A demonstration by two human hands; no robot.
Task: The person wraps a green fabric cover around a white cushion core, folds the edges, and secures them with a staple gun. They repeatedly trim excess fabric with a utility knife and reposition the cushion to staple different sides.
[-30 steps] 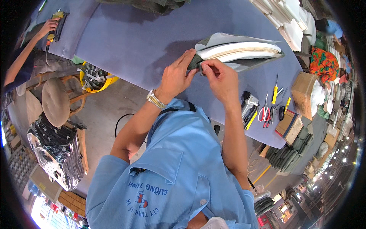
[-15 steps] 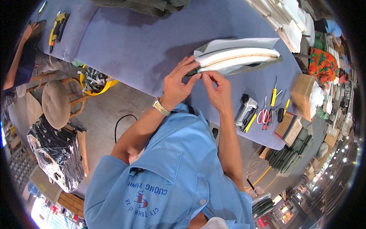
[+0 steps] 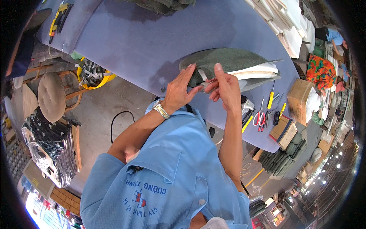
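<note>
The dark green fabric piece [image 3: 228,61] — laid over white foam on the blue table [image 3: 145,42] — sits at twelve o'clock of the hands. Its near end is pinched by the left hand [image 3: 179,89] and the right hand [image 3: 227,86], fingers closed on it; scissors [image 3: 260,116] lie at four o'clock.

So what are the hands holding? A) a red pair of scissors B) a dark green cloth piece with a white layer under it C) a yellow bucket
B: both hands, left hand and right hand, pinch the end of the dark green cloth piece on the blue table.
</note>
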